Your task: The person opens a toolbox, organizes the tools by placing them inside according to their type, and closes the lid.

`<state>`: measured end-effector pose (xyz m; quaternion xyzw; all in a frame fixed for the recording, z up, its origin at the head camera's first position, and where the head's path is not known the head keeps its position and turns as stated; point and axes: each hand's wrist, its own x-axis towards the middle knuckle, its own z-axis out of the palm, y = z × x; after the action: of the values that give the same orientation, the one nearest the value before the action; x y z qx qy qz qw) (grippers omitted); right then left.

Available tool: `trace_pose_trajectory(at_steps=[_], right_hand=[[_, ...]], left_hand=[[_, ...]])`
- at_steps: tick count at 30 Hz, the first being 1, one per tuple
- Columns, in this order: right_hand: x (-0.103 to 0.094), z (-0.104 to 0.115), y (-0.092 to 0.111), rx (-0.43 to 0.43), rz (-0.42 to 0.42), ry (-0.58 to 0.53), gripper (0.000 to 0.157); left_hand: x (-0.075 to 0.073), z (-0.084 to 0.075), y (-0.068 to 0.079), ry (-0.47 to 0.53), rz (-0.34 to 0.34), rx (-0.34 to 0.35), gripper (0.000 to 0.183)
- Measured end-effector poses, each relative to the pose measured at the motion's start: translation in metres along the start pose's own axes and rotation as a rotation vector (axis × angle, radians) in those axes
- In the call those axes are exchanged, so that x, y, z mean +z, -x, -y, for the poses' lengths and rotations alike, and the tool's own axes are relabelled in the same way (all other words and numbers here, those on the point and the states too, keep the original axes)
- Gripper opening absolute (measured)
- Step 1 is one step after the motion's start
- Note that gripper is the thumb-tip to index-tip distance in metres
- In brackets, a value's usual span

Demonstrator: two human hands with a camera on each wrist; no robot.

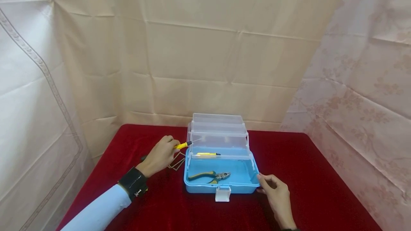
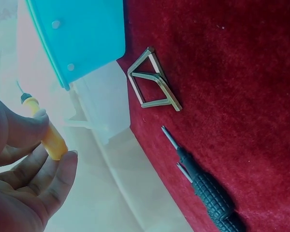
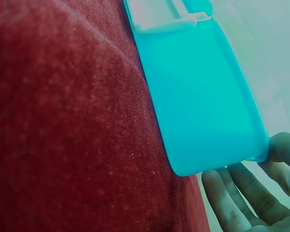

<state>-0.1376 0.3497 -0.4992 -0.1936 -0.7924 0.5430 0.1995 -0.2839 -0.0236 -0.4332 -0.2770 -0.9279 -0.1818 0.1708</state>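
Note:
My left hand (image 1: 162,155) pinches a small yellow-handled screwdriver (image 1: 182,145) with a black collar and a thin shaft, raised by the left edge of an open blue toolbox (image 1: 205,189). In the left wrist view, thumb and fingers are round its handle (image 2: 54,141). My right hand (image 1: 275,192) grips the toolbox's right front corner, the thumb at the rim and the fingers along the outer wall. Pliers (image 1: 219,176) with green-and-yellow handles lie on the box floor. Behind them, a second yellow screwdriver (image 1: 207,154) lies in the clear tray.
The toolbox's clear lid and trays (image 1: 219,128) stand folded back, and its white latch (image 1: 223,194) hangs at the front. Left of the box, on the red cloth (image 1: 308,174), are several L-shaped hex keys (image 2: 164,89) and black-handled screwdrivers (image 2: 212,195). Curtains (image 1: 205,56) hang behind.

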Motion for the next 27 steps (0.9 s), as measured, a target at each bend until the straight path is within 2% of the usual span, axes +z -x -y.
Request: trace_pose_trajectory(at_steps=[9, 16, 27], right_hand=[[0.0003, -0.0014, 0.0003, -0.007, -0.001, -0.007, 0.036], [0.0006, -0.0012, 0.0016, -0.014, -0.005, -0.038, 0.033], [0.0010, -0.0005, 0.0012, -0.011, -0.012, -0.048, 0.031]], left_hand=[[0.0008, -0.0022, -0.0031, -0.011, -0.005, 0.013, 0.033], [0.0000, -0.0046, -0.0048, -0.031, -0.016, 0.067, 0.029], [-0.0030, -0.0104, -0.0092, -0.034, -0.033, 0.078, 0.033]])
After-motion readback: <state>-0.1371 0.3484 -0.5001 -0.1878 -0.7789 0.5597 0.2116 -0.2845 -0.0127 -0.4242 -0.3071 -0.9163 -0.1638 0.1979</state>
